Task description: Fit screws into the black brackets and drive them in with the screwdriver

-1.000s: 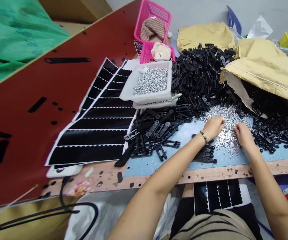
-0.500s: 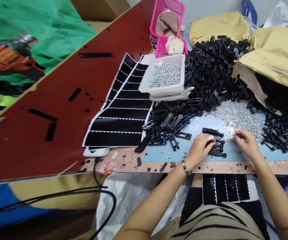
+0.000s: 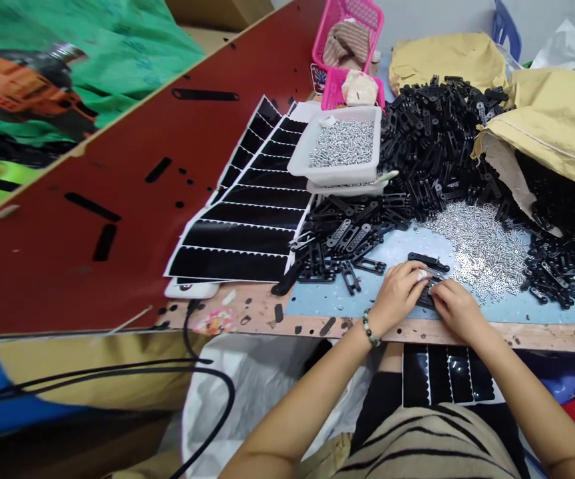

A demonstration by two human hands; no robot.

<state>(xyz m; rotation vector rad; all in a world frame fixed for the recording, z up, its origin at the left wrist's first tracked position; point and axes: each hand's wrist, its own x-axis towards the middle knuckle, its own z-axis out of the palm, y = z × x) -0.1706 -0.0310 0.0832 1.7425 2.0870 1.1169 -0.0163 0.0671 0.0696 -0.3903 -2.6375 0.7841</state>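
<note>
My left hand point(image 3: 400, 293) and right hand point(image 3: 454, 306) bend over the black parts point(image 3: 428, 260) beside the silver hardware point(image 3: 487, 246), whether pinching I cannot tell, and a sideways nudge might skew their row.

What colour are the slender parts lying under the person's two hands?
The slender parts are black, seen best in the head view.

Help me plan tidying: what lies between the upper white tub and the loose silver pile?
A heap of black plastic parts covers that stretch, as the head view shows.
</note>
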